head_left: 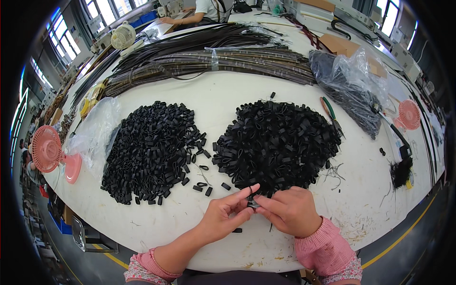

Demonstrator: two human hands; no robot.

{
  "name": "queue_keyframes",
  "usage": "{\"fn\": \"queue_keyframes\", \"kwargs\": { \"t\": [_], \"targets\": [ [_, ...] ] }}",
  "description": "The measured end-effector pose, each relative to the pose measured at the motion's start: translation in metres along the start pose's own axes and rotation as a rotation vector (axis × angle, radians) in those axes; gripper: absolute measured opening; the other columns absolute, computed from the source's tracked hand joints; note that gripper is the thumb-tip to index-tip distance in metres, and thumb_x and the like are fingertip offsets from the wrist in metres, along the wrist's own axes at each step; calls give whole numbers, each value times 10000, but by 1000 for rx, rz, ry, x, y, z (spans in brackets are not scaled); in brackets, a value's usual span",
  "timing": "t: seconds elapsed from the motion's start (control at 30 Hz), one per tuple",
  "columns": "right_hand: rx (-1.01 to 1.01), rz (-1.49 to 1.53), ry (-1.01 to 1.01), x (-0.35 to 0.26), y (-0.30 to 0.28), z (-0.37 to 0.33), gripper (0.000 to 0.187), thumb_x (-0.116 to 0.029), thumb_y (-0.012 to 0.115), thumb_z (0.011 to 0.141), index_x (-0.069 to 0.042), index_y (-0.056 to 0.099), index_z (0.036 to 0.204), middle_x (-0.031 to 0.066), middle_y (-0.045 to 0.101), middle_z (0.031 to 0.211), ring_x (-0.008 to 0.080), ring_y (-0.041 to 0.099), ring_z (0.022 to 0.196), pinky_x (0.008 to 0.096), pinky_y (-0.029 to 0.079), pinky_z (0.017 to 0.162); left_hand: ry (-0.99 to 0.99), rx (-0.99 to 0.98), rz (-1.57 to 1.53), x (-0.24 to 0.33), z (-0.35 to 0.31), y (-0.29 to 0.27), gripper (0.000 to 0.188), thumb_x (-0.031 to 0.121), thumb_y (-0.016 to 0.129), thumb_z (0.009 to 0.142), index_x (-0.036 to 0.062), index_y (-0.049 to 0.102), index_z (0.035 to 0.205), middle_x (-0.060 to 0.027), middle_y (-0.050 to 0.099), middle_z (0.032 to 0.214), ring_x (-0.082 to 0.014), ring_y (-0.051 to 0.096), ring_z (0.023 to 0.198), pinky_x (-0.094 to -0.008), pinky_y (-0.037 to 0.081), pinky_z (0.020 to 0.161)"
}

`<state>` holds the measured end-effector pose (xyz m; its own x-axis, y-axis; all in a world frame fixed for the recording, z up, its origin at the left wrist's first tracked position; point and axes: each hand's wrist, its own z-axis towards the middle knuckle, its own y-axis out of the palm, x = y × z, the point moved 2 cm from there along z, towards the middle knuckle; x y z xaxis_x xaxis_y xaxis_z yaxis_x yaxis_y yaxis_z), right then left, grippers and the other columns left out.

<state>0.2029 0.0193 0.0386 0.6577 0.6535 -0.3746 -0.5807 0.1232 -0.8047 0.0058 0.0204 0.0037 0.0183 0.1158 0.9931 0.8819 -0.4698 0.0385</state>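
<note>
In front of a heap of black strap loops, my two hands meet at their fingertips. My left hand pinches a small black loop between its fingers. Closed against it from the other side is my right hand, its fingers curled. A greyish shiny bit shows between the fingertips; what it is, and whether the right hand grips it, is hidden. A second heap of smaller black loops lies to the left, with several loose ones scattered between the heaps.
Green-handled cutters lie beside the right heap. Bundled dark strips stretch across the table's far side. A plastic bag of black material lies far right. Pink fans stand at both sides. Another person sits beyond the table.
</note>
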Motion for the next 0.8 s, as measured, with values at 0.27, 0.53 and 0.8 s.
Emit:
{"fn": "queue_keyframes", "kwargs": {
  "t": [0.27, 0.53, 0.8],
  "targets": [
    [19, -38, -41, 2, 6, -4, 225, -186, 798, 744, -173, 720, 955, -34, 507, 590, 149, 537, 498, 302, 385, 490, 20, -14, 27, -3, 1, 2, 574, 5, 610, 931, 103, 459, 1477, 75, 462, 720, -21, 418, 676, -189, 439, 667],
    [140, 258, 215, 9, 4, -4, 153, -195, 726, 856, -131, 722, 995, 4, 626, 663, 180, 571, 506, 303, 413, 489, -102, -70, -124, 6, 2, 2, 630, 19, 574, 968, 112, 328, 1540, -9, 637, 936, -50, 573, 821, -235, 503, 779],
    [-39, 340, 285, 8, 1, -3, 201, -245, 692, 892, -103, 710, 1033, 65, 713, 790, 221, 667, 617, 312, 500, 568, -86, -128, -221, 7, 1, -5, 590, 18, 428, 1009, 95, 244, 1563, -49, 621, 1032, -75, 533, 838, -241, 472, 828]
  ]
}}
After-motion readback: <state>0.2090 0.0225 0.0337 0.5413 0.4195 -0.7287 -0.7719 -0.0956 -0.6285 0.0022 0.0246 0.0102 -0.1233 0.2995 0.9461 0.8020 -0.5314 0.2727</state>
